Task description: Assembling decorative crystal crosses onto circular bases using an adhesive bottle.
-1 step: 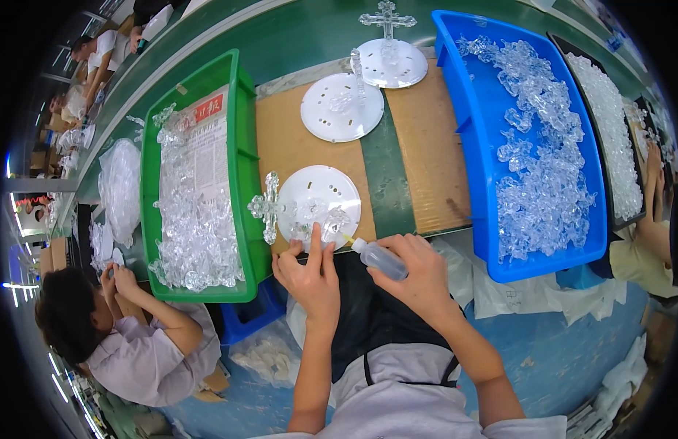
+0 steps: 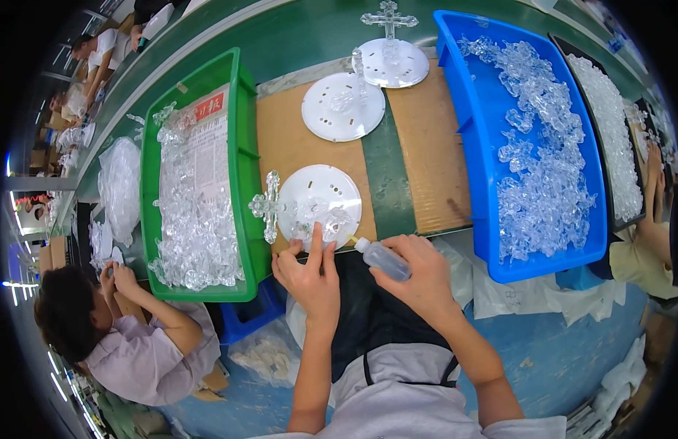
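Observation:
My right hand (image 2: 421, 274) is closed around a small translucent squeeze bottle (image 2: 386, 261) with a white cap. Its thin yellowish nozzle points up-left at the near right rim of a round white disc (image 2: 317, 179). On that disc are clear plastic ornaments (image 2: 337, 219). A clear ornate cross (image 2: 266, 207) extends past the disc's left side. My left hand (image 2: 308, 282) has its fingers spread and stretched out, tips at the disc's near edge beside the clear pieces. Whether they pinch any small part is hidden.
Two more white discs, a middle one (image 2: 332, 117) and a far one (image 2: 397, 69) with an upright clear cross (image 2: 389, 20), rest on cardboard (image 2: 430, 157). A green bin (image 2: 244, 183) and a blue bin (image 2: 478, 175) hold clear pieces. A co-worker (image 2: 134, 344) sits at left.
My right hand and the squeeze bottle have shifted slightly right and down, drawing the nozzle a little away from the clear pieces. My left hand stays in nearly the same place.

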`<state>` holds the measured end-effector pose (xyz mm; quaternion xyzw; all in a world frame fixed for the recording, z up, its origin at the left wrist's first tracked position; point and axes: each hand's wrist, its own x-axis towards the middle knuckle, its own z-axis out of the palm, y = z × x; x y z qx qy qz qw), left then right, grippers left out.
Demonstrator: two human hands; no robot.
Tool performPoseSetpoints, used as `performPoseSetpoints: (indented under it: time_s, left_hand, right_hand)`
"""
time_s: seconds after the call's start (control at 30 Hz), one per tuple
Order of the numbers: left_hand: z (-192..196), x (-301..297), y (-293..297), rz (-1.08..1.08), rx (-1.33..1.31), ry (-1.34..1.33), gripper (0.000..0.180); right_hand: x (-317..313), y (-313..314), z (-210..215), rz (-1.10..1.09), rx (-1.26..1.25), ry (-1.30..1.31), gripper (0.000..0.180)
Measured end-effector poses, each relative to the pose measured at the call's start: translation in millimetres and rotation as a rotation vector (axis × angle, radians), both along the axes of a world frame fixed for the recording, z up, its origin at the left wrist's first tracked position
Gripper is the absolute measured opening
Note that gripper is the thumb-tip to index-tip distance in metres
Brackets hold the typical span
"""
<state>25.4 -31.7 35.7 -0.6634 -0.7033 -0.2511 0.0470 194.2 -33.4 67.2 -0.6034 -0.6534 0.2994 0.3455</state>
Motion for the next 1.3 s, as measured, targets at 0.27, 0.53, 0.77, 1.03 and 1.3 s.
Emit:
performPoseSetpoints:
  time_s: [0.27,0.53,0.77,1.03,1.3]
  left_hand:
    - [7.8,4.3,2.0,0.028,-0.019,-0.029,0.038]
    - [5.8,-6.2,-8.4,-0.087,0.113,-0.326,0.034]
    - [22.0,-10.0,6.7,0.104,0.079,-0.909,0.022]
    - [22.6,-27.6,22.6,-0.007,-0.087,-1.053,0.028]
    - [25.7,-25.1,21.1,0.053,-0.126,-1.023,0.027]
  right_hand:
    - [3.7,-9.0,7.1,-0.032,0.008,0.074,0.034]
    - [-18.1,-20.0,-2.8,-0.058,-0.069,0.180,0.034]
    - [-41.6,-17.9,-1.9,0.010,-0.087,0.121,0.035]
    - [-48.7,-11.1,-0.1,0.016,-0.061,0.030,0.032]
    - [-53.6,-8.4,-2.1,0.021,-0.056,0.045,0.030]
